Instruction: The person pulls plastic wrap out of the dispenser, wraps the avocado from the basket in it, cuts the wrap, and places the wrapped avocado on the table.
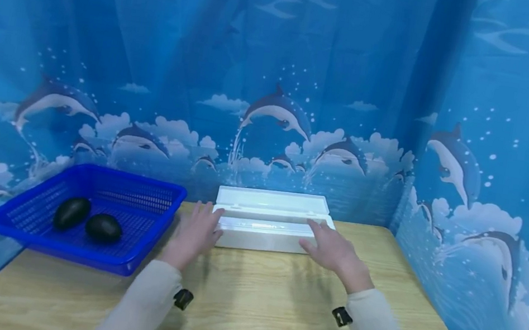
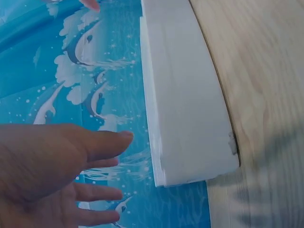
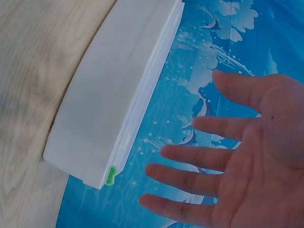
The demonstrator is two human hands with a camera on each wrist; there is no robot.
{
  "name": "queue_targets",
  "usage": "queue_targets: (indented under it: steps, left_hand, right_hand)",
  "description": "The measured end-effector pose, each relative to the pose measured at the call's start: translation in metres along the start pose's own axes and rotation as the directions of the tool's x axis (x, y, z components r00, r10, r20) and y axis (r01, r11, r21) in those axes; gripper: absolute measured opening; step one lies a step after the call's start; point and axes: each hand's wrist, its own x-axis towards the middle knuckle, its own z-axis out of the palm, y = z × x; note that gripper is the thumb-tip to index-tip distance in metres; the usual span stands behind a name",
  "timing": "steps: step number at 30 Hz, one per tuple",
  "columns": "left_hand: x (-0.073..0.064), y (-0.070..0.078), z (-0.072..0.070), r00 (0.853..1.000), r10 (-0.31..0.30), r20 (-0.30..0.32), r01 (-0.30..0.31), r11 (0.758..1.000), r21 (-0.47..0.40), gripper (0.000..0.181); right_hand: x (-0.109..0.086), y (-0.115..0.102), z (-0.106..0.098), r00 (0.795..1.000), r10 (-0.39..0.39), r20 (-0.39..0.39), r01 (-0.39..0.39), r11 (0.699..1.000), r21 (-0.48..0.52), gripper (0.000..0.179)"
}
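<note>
A long white box (image 1: 261,240) lies at the back of the table with its hinged lid (image 1: 274,199) raised behind it; something pale and shiny shows inside, its kind unclear. In the right wrist view the box (image 3: 97,99) has a small green piece (image 3: 111,175) at its end. My left hand (image 1: 195,233) is by the left end of the box, and my right hand (image 1: 334,249) is by its right end. Both wrist views show straight, spread fingers, holding nothing, with a gap between the left hand (image 2: 61,166) and the box (image 2: 190,95).
On the left, a blue plastic basket (image 1: 140,252) holds two dark oval things, one (image 1: 72,213) beside the other (image 1: 104,227), that look like avocados. A blue dolphin-print curtain (image 1: 281,49) hangs behind the wooden table (image 1: 254,310) and along its right side.
</note>
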Motion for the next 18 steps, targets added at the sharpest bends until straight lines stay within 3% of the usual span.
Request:
queue_targets:
  steps: [11, 18]
  left_hand:
    - [0.044, -0.011, 0.013, 0.997, 0.023, 0.071, -0.014, 0.992, -0.126, 0.031]
    - [0.063, -0.018, 0.023, 0.998, 0.060, 0.018, -0.055, 0.979, -0.198, 0.013]
  right_hand:
    - [0.025, 0.007, -0.007, 0.999, -0.034, 0.036, 0.033, 0.999, 0.015, 0.047]
    - [0.039, 0.009, -0.010, 0.999, -0.025, 0.038, 0.024, 0.999, 0.021, 0.043]
